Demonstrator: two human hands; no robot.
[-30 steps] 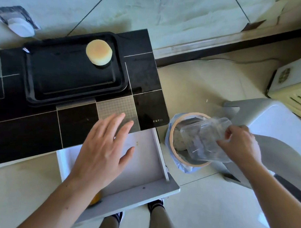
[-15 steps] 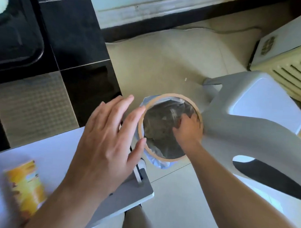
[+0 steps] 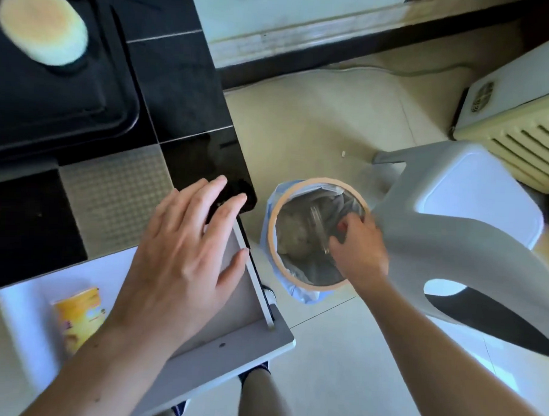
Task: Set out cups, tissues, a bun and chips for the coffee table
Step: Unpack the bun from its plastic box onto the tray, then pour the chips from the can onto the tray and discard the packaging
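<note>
A round pale bun (image 3: 43, 25) lies on the black tray (image 3: 83, 107) at the top left of the black tiled coffee table (image 3: 177, 95). A yellow chips can (image 3: 79, 313) lies in the open white drawer (image 3: 231, 346) under the table's edge. My left hand (image 3: 184, 260) hovers flat over the drawer and the table corner, fingers spread and holding nothing. My right hand (image 3: 359, 245) reaches into the waste bin (image 3: 272, 226), its fingertips at a clear plastic wrapper (image 3: 317, 225) lying inside. Whether the fingers still pinch the wrapper is unclear.
A grey plastic stool (image 3: 453, 214) stands right beside the bin. A cream heater (image 3: 519, 107) sits at the far right against the wall. The open drawer juts out toward my legs (image 3: 260, 394). Pale tiled floor surrounds the bin.
My right hand carried the clear wrapper over the bin and pushed it down inside. The view swung right, then back left. My left hand stayed flat above the drawer.
</note>
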